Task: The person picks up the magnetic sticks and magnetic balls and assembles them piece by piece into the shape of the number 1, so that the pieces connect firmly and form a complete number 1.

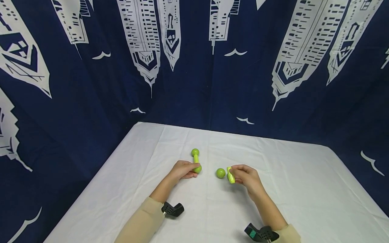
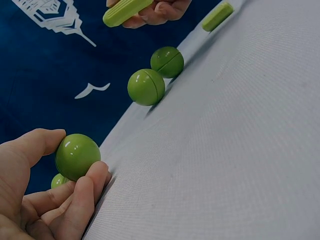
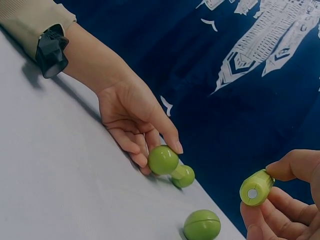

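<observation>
My left hand pinches a green ball between thumb and fingers, low over the table. From that ball a short yellow-green rod runs away from me to a second green ball. My right hand pinches another yellow-green rod by its side, raised above the cloth. A round silvery disc shows in that rod's end. Just left of the held rod, a loose green ball with a seam sits on the table, apart from both hands.
The left wrist view shows a darker green ball beside the loose ball and another rod farther along the cloth. A white cloth covers the table. Behind it hangs a dark blue curtain with white building prints.
</observation>
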The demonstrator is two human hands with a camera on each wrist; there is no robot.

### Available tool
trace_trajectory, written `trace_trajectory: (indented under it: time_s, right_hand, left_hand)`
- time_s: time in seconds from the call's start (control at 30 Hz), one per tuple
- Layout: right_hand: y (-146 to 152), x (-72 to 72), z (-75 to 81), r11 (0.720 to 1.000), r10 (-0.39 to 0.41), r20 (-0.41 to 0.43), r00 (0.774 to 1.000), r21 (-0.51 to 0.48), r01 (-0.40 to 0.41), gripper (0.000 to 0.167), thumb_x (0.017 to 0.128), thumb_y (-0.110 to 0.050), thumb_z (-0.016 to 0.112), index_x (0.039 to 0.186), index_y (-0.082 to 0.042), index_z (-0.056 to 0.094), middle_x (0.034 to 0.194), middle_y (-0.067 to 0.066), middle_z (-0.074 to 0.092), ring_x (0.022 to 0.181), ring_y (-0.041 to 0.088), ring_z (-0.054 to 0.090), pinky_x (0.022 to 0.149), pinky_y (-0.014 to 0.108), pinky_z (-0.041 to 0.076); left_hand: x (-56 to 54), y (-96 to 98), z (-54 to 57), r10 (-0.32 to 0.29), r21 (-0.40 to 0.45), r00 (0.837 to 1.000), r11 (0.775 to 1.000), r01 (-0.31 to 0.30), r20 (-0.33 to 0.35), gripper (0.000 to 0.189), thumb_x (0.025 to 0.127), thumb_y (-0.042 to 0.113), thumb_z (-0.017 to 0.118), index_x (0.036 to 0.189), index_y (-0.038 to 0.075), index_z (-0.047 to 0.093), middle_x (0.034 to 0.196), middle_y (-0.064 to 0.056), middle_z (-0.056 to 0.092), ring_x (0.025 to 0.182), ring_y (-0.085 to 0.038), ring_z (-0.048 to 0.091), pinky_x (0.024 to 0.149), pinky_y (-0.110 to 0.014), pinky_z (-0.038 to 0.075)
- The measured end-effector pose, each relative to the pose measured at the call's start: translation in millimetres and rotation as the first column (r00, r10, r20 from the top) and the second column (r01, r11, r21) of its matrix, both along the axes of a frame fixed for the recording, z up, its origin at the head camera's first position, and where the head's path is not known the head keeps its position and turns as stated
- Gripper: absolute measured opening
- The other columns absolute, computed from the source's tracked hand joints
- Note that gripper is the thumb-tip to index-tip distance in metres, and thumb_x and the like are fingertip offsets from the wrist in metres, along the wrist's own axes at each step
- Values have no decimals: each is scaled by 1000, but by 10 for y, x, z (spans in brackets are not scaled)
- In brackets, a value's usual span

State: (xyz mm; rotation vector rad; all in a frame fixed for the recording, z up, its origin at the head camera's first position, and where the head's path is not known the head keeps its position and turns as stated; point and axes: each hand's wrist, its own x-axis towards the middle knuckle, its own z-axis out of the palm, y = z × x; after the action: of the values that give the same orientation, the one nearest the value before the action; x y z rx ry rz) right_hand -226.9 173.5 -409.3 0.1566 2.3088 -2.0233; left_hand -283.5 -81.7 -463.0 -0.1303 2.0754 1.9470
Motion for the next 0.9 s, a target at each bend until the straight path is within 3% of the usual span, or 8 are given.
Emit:
trace_trajectory:
  time_s: [0.47,0.9]
  right_hand:
    - [-223,-35,-22,997,56,-26,998,-56,-57,27,87,-6,68,107,10,61,73,2,53,67,12,50,64,25,53]
    - [-432,-41,-88,995,87,-32,996,-53,-89,21,86,-7,69,102,6,64,73,0,57,67,12,52,63,27,53]
  left_hand:
    - [9,-8,13,6,-13,1000,1000,-6,-4,38,84,31,78,99,-3,69,72,-7,70,63,-10,68,61,-17,56]
    - [14,5,16,13,-28,1000,1000,-13,-4,39,85,31,76,100,-4,68,74,-6,70,63,-9,68,63,-19,57]
